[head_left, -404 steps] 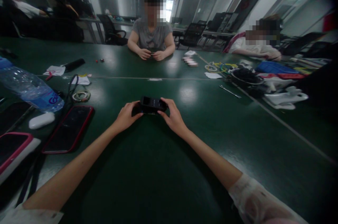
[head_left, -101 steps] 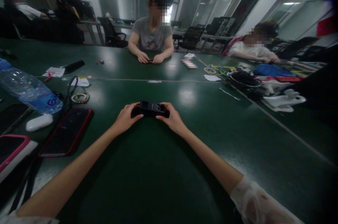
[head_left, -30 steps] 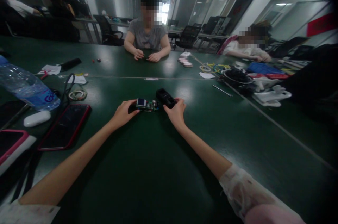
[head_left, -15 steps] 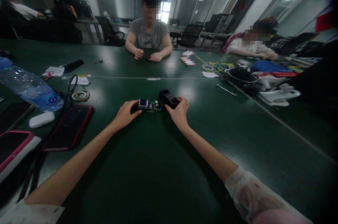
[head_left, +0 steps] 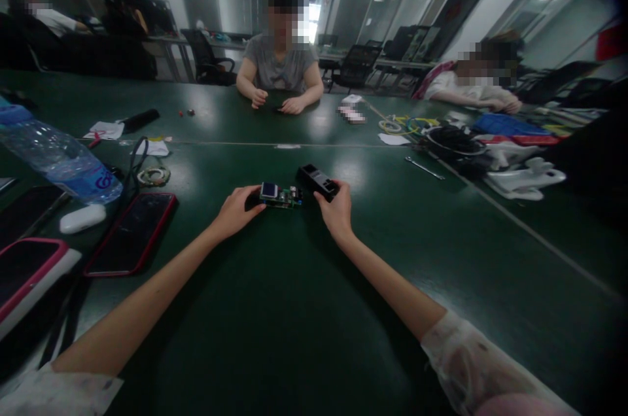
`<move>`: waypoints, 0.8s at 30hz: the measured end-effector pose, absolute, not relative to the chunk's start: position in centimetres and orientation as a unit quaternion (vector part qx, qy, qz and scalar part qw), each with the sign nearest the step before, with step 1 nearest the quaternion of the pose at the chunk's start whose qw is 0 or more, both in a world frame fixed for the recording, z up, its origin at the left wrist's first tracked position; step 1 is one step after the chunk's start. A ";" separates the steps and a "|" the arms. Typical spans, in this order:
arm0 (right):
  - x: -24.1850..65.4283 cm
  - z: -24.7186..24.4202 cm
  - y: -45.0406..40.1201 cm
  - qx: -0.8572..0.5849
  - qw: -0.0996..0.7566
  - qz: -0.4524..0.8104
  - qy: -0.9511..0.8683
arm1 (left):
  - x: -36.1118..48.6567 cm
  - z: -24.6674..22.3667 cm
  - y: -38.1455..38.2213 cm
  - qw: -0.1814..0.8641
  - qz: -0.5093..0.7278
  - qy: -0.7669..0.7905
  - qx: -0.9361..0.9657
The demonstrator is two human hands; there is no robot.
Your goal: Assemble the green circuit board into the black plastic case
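Green table point(head_left: 304, 311) carries all items. Left hand point(head_left: 234, 210) pinches the circuit board point(head_left: 281, 195) at mid-table. Right hand point(head_left: 336, 210) grips the black casing point(head_left: 318, 181), just beside the board.

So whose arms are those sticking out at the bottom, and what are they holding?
Those arms belong to a person who wears a camera on the head, so you see what that person sees, looking down across a big dark green table. The left hand touches a little green circuit board with a small screen on it. The right hand holds a black plastic casing just beside the board. To the left lie a water bottle on its side, a phone with a red edge and a small white case. To the right there are cables and tools. Across the table sits a person in a grey shirt, with another person further right.
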State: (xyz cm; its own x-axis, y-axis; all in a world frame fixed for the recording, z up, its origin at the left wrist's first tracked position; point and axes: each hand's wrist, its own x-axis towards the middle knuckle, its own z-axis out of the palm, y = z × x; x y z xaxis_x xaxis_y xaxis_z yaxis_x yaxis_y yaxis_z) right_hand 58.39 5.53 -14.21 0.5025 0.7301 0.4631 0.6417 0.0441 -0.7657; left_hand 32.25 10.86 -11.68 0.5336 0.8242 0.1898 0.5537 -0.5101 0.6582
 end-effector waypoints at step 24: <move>55.9 -11.8 4.1 -0.535 0.428 0.104 -0.721 | 32.4 -12.5 11.4 0.239 0.268 0.411 0.838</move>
State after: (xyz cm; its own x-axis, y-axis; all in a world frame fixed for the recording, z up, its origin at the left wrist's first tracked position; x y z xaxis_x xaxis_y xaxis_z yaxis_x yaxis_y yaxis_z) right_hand 55.86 4.13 -11.76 -0.0617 0.8604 0.5059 0.6817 0.4065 -0.6082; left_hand 32.37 11.41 -12.54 0.5187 0.8170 0.2518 0.5607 -0.5475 0.6212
